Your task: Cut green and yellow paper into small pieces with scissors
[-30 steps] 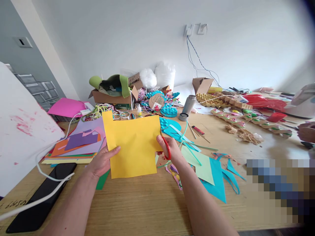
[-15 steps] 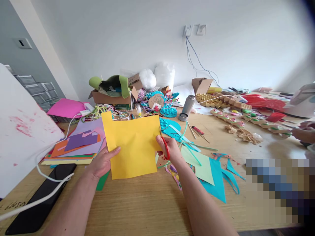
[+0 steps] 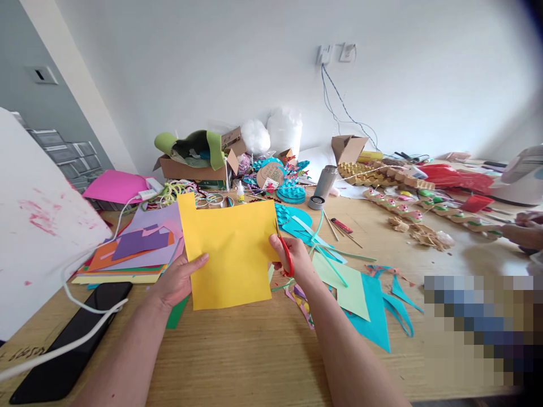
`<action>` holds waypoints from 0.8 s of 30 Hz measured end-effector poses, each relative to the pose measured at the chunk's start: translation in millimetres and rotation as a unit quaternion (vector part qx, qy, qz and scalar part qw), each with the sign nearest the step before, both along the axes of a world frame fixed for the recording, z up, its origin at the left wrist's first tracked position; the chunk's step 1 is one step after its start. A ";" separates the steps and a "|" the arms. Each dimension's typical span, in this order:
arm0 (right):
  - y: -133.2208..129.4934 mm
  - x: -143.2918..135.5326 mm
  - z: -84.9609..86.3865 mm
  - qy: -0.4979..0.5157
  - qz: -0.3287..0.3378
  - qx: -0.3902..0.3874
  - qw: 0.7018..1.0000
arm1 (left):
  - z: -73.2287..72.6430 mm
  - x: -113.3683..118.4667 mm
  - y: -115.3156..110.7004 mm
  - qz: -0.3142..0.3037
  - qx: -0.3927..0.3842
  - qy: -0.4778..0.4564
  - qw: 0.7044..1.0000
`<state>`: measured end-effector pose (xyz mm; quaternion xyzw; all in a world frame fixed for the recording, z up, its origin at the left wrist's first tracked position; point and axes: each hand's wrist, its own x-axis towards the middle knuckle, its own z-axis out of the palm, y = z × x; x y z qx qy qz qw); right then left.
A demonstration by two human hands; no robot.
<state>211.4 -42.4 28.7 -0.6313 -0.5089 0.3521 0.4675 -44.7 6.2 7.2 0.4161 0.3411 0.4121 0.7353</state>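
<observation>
A yellow sheet of paper [image 3: 231,254] is held up over the wooden table, with a raised strip at its upper left corner. My left hand [image 3: 182,280] grips its left edge, thumb on the front and the other fingers hidden behind. Red-handled scissors [image 3: 289,261] are in my right hand [image 3: 294,261], whose fingers are closed round the handles and whose thumb lies by the sheet's right edge. The scissor blades point upward along that edge and are partly hidden.
Colored paper [image 3: 142,243] is stacked at the left beside a black phone [image 3: 72,345] and white cable. Green and blue sheets [image 3: 375,311] lie at the right. Behind are a metal bottle [image 3: 324,186] and a cardboard box [image 3: 193,172]. Another person's hand [image 3: 524,232] is at far right.
</observation>
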 end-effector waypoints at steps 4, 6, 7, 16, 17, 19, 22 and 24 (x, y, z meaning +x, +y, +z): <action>-0.7 -1.0 1.3 0.009 -0.002 -0.001 1.000 | 1.3 0.4 -0.5 0.000 -0.001 0.003 1.000; -0.8 -1.4 1.4 0.013 -0.001 -0.003 1.000 | 1.2 0.3 -0.6 -0.001 0.001 0.004 1.000; -0.8 -1.5 1.4 0.015 -0.002 -0.004 1.000 | 0.9 0.2 -0.7 -0.002 0.001 0.003 1.000; -1.8 -2.0 3.9 0.030 -0.010 -0.009 0.999 | 0.5 1.0 -1.7 0.002 -0.008 -0.001 1.000; -1.9 -1.9 3.8 0.029 -0.010 -0.008 0.999 | 0.9 1.2 -1.8 0.002 -0.010 -0.001 1.000; -1.9 -1.8 3.3 0.028 -0.010 -0.006 1.000 | 1.8 1.6 -2.1 0.005 -0.012 0.000 1.000; -1.8 -2.1 2.6 0.034 -0.008 -0.006 0.999 | 2.6 2.2 -2.6 0.008 -0.010 0.002 1.000; -1.9 -2.4 2.5 0.039 -0.008 -0.004 0.999 | 2.7 2.3 -2.7 0.008 -0.009 0.002 1.000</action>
